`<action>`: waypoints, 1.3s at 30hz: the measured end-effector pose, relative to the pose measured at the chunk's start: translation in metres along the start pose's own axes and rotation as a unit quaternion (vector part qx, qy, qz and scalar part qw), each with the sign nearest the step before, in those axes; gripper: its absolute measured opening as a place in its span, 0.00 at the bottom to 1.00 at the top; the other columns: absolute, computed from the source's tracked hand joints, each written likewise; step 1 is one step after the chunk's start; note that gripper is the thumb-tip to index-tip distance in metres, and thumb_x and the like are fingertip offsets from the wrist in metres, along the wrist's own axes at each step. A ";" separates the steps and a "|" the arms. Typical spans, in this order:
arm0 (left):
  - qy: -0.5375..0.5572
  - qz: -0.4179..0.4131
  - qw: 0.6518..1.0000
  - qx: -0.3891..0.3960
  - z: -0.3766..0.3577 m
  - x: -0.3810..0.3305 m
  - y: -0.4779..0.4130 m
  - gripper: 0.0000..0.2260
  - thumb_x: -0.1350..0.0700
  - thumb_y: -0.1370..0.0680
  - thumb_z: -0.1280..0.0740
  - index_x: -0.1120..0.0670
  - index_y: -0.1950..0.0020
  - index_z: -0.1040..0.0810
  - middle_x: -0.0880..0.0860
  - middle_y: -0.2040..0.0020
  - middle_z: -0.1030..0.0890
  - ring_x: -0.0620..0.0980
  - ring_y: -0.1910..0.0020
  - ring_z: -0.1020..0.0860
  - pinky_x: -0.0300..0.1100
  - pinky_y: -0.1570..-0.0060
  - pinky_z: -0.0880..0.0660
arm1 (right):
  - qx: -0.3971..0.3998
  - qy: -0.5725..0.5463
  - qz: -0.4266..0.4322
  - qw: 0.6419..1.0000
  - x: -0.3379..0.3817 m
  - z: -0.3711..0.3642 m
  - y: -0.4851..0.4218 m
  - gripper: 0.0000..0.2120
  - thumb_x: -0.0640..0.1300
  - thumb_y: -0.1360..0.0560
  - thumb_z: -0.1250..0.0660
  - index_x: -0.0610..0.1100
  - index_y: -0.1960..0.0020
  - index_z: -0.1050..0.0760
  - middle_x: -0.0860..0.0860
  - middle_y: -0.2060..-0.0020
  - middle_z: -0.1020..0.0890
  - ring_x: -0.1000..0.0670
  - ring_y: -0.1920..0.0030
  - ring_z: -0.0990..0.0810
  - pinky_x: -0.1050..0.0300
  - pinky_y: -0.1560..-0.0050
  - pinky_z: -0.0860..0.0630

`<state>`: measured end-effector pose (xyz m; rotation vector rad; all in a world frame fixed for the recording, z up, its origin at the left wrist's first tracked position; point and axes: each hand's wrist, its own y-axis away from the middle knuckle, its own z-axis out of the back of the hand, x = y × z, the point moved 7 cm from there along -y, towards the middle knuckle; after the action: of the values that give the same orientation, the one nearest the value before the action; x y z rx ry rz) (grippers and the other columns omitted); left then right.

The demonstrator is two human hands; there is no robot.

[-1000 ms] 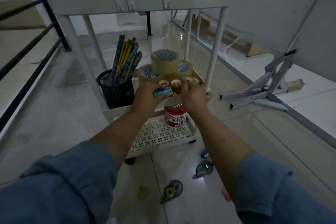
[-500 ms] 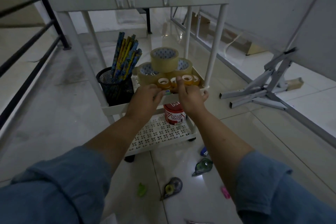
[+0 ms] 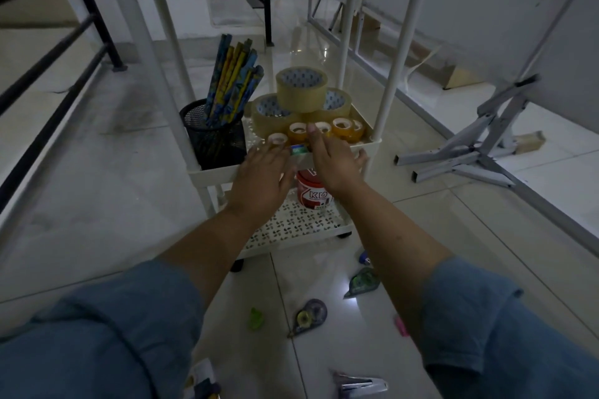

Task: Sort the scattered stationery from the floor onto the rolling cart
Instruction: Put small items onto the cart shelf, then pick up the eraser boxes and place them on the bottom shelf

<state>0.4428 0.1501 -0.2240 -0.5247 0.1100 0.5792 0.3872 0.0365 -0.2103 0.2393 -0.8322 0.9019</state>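
Left hand (image 3: 262,180) and right hand (image 3: 335,165) over cart (image 3: 214,173) middle shelf, fingers (image 3: 312,136) straight, gripping nothing. Box (image 3: 299,150) at shelf front between hands, beside tape rolls (image 3: 342,126). Correction tapes (image 3: 309,316), stapler (image 3: 359,385) on floor (image 3: 97,155).

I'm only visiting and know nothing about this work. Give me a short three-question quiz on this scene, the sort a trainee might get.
1. True or false: one large tape roll lies on top of two others.
2. What holds the pencils? A) a black mesh cup B) a glass jar C) a cardboard box
3. Fill in: the red tub stands on the ____ shelf of the cart.
Key: 1 true; 2 A; 3 lowest.
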 end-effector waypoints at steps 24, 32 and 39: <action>0.100 0.265 0.937 0.204 -0.117 0.004 0.272 0.24 0.46 0.18 0.52 0.51 0.23 0.49 0.49 0.22 0.54 0.49 0.23 0.58 0.52 0.26 0.60 | 0.066 0.067 -0.056 0.994 -0.140 -0.111 0.246 0.13 0.39 0.23 0.38 0.43 0.40 0.24 0.47 0.45 0.20 0.49 0.44 0.22 0.59 0.41 0.29; 0.137 0.445 0.885 -0.023 -0.075 0.117 0.341 0.22 0.52 0.21 0.37 0.58 0.29 0.34 0.59 0.32 0.30 0.58 0.32 0.33 0.50 0.34 0.34 | 0.222 -0.065 -0.052 0.971 -0.110 -0.239 0.242 0.13 0.39 0.23 0.38 0.44 0.40 0.24 0.46 0.48 0.20 0.52 0.53 0.23 0.69 0.54 0.29; 0.216 0.609 0.759 0.078 -0.072 0.136 0.412 0.19 0.45 0.22 0.38 0.61 0.49 0.22 0.61 0.49 0.19 0.58 0.50 0.22 0.41 0.58 0.32 | 0.347 -0.041 -0.040 0.936 -0.069 -0.297 0.254 0.16 0.48 0.25 0.34 0.41 0.40 0.25 0.46 0.49 0.23 0.47 0.48 0.23 0.57 0.48 0.27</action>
<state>0.3335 0.4732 -0.5014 -0.3583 0.9936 1.7067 0.3266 0.3039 -0.4974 0.9276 -0.5454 1.0895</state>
